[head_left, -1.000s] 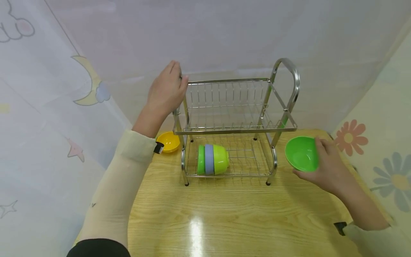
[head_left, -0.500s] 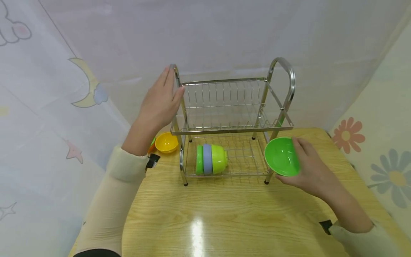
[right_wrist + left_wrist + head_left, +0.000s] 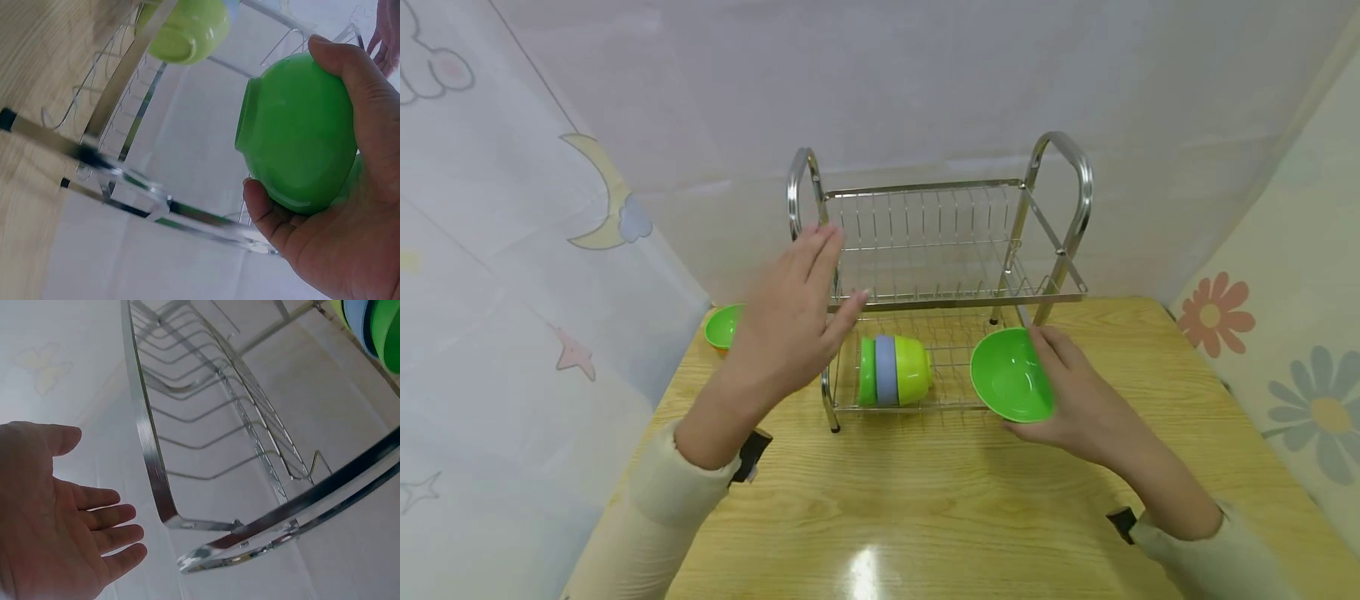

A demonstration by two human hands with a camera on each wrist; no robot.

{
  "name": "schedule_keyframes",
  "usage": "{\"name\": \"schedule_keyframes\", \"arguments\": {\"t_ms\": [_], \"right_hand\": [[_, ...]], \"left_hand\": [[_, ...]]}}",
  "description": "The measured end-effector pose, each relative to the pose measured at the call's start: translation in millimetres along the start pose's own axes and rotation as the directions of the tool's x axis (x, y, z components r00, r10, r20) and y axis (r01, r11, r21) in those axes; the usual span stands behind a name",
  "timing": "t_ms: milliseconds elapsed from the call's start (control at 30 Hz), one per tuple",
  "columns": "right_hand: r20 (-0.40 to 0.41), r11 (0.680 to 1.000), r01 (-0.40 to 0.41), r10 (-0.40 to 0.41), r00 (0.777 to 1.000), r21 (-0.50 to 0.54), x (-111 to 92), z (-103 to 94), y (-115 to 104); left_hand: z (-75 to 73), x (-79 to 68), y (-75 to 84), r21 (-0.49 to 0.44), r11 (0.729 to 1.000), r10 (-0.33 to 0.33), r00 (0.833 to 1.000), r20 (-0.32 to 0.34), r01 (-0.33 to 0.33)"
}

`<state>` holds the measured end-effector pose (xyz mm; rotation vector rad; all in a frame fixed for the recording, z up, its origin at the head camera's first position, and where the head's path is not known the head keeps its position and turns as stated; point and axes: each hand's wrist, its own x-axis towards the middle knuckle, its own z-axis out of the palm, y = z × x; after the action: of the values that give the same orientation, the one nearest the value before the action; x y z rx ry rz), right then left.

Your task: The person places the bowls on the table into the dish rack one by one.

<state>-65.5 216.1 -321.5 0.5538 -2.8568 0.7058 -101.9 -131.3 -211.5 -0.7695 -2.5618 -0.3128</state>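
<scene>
My right hand grips a green bowl at its side, in front of the right end of a two-tier chrome dish rack. The right wrist view has thumb and fingers curled round this bowl, its foot facing left. On the rack's lower tier a green bowl, a blue bowl and a lime bowl lie nested on their sides. My left hand is at the rack's left end with its fingers extended; in the left wrist view this hand is apart from the frame and holds nothing.
Another green bowl, with orange showing under it, sits at the table's back left, partly hidden by my left hand. The rack's tall side handles rise above its upper tier. Printed cloth walls stand behind and beside the wooden table.
My right hand has carried the green bowl left, towards the rack's middle. The left hand has left the rack's left handle and come down towards me, now covering the yellow bowl.
</scene>
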Motion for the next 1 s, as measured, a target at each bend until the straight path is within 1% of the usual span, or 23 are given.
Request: {"name": "schedule_keyframes", "arguments": {"t_ms": [33,100,200,267,333,467,600,733,867,1000], "right_hand": [[0.009,1.0,0.0,0.0,1.0,0.002,1,1.5,-3],[0.016,1.0,0.015,-0.015,1.0,0.002,3,4.5,-7],[0.014,0.999,0.051,-0.051,0.999,-0.007,6,8.0,-12],[0.006,0.997,0.072,-0.072,0.997,-0.009,8,10.1,-15],[-0.003,0.996,0.092,-0.092,0.996,-0.009,9,11.9,-18],[-0.027,0.99,0.14,-0.141,0.99,-0.006,11,15.3,-23],[-0.049,0.981,0.194,-0.194,0.98,-0.01,13,18.0,-30],[-0.046,0.974,0.228,-0.228,0.973,-0.013,13,20.2,-38],[-0.012,0.97,0.24,-0.241,0.97,-0.031,12,21.4,-45],[0.002,0.962,0.271,-0.271,0.963,-0.039,13,23.4,-50]], "left_hand": [[2.4,-4.2,4.5,-0.008,0.999,0.033,0.999,-0.007,-0.033],[7.6,-11.8,12.6,-0.024,0.993,0.115,0.993,-0.029,-0.116],[13.1,-21.6,23.6,-0.046,0.975,0.215,0.975,-0.049,-0.217],[16.0,-26.8,29.7,-0.048,0.963,0.264,0.963,-0.053,-0.266],[18.5,-31.0,35.0,-0.054,0.956,0.287,0.957,-0.044,-0.289],[26.7,-37.3,40.6,-0.069,0.952,0.299,0.954,-0.004,-0.299],[37.4,-41.7,41.7,-0.066,0.953,0.299,0.953,0.045,-0.296],[52.4,-45.3,40.9,-0.079,0.957,0.286,0.952,0.109,-0.279],[66.0,-47.1,39.0,-0.097,0.962,0.272,0.942,0.197,-0.257],[75.8,-47.8,37.1,-0.116,0.96,0.275,0.929,0.248,-0.254]]}}
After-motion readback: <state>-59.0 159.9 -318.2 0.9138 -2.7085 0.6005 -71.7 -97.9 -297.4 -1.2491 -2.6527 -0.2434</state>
